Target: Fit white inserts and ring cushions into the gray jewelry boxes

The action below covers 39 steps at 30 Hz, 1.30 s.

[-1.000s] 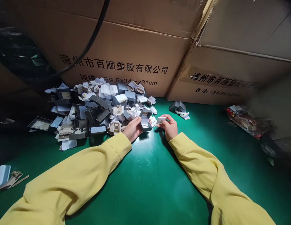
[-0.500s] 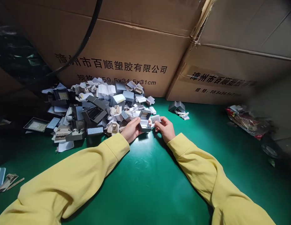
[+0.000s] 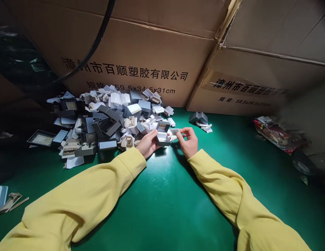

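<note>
My left hand grips a small open grey box with a white lining, held just above the green table. My right hand pinches a small white insert card at the box's right edge, touching or nearly touching it. Both arms wear yellow sleeves. Directly left of the hands lies a heap of small grey boxes and white inserts.
Two large printed cardboard cartons wall off the back of the table. A pair of small grey boxes sits near them. Crumpled red packaging lies at right. Paper scraps lie at the left edge.
My right hand has brought the white insert leftward and down from a small gap to the open box's right edge. The left hand holds the box almost still.
</note>
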Motion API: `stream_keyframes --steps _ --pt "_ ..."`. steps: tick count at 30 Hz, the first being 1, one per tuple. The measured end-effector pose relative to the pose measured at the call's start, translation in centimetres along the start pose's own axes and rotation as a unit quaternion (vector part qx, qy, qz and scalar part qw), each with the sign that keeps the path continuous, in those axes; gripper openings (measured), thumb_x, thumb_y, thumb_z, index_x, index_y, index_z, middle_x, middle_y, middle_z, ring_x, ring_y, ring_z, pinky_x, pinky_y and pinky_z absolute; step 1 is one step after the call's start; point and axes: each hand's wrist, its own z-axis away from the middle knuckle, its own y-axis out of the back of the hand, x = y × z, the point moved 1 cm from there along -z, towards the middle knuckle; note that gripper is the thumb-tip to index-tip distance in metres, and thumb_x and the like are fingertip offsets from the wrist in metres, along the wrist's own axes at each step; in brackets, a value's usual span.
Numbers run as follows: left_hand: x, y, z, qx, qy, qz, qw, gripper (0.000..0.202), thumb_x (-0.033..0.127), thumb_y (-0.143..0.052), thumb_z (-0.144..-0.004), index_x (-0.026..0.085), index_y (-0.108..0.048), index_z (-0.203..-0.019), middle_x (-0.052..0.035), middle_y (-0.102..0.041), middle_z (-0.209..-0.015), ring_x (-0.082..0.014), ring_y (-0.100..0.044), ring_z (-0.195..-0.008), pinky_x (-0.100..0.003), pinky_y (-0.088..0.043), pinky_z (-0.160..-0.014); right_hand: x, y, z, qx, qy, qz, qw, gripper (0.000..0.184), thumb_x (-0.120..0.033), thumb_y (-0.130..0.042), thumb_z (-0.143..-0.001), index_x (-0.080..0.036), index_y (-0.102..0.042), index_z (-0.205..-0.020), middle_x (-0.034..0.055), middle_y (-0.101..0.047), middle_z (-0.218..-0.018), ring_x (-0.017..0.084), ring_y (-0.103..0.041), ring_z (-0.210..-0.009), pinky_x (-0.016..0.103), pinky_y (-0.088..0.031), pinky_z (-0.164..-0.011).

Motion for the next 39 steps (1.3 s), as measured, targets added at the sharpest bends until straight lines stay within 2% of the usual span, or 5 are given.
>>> stream_keyframes --steps 7,13,22,27,39 --pt "-0.1 0.2 -0.4 0.014 0.0 0.004 1.0 0.021 0.017 -0.043 -0.087 0.01 -0.054 -0.103 -0.0121 -0.065 -0.091 -0.0159 -0.064 -0.075 -0.031 -0.053 -0.07 -0.8 0.0 0.0 -0.012 0.055 -0.005 0.998 0.022 -0.031 -0.057 -0.078 -0.022 -0.055 -0.097 0.0025 -0.063 -0.087 0.015 -0.059 -0.08 0.03 -0.048 -0.072" --pt "-0.1 0.3 -0.3 -0.017 0.002 -0.018 1.0 0.019 0.012 -0.045 -0.082 0.011 -0.058 -0.096 -0.0075 -0.064 -0.083 -0.0112 -0.059 -0.065 -0.023 -0.05 -0.06 -1.9 0.0 0.1 -0.044 0.183 0.045 0.981 0.012 -0.026 -0.051 -0.082 -0.024 -0.063 -0.085 0.005 -0.062 -0.088 0.017 -0.059 -0.086 0.033 -0.05 -0.076" --pt "-0.3 0.5 -0.3 -0.039 -0.002 -0.05 0.998 0.015 0.021 -0.053 -0.083 0.014 -0.06 -0.094 -0.0044 -0.063 -0.079 -0.0111 -0.057 -0.067 -0.023 -0.049 -0.064 -1.9 0.2 0.3 -0.033 0.249 0.126 0.96 0.014 -0.025 -0.053 -0.083 -0.026 -0.067 -0.086 0.0049 -0.064 -0.083 0.019 -0.056 -0.083 0.038 -0.05 -0.075" --pt "-0.3 0.2 0.0 -0.065 0.002 -0.063 0.996 0.02 0.022 -0.054 -0.083 0.015 -0.061 -0.101 -0.003 -0.063 -0.076 -0.0079 -0.053 -0.058 -0.019 -0.045 -0.059 -1.5 0.2 0.1 -0.032 0.254 0.137 0.957 0.016 -0.023 -0.054 -0.082 -0.027 -0.068 -0.089 0.0043 -0.066 -0.082 0.02 -0.052 -0.081 0.039 -0.048 -0.073" --pt "-0.4 0.2 0.3 -0.083 -0.012 -0.14 0.987 0.041 0.032 -0.063 -0.076 0.019 -0.059 -0.114 -0.0074 -0.066 -0.092 -0.0136 -0.06 -0.073 -0.024 -0.047 -0.066 -1.5 0.3 0.0 -0.008 0.239 0.142 0.96 0.013 -0.023 -0.052 -0.082 -0.026 -0.065 -0.084 0.0039 -0.061 -0.077 0.018 -0.052 -0.077 0.035 -0.047 -0.069"
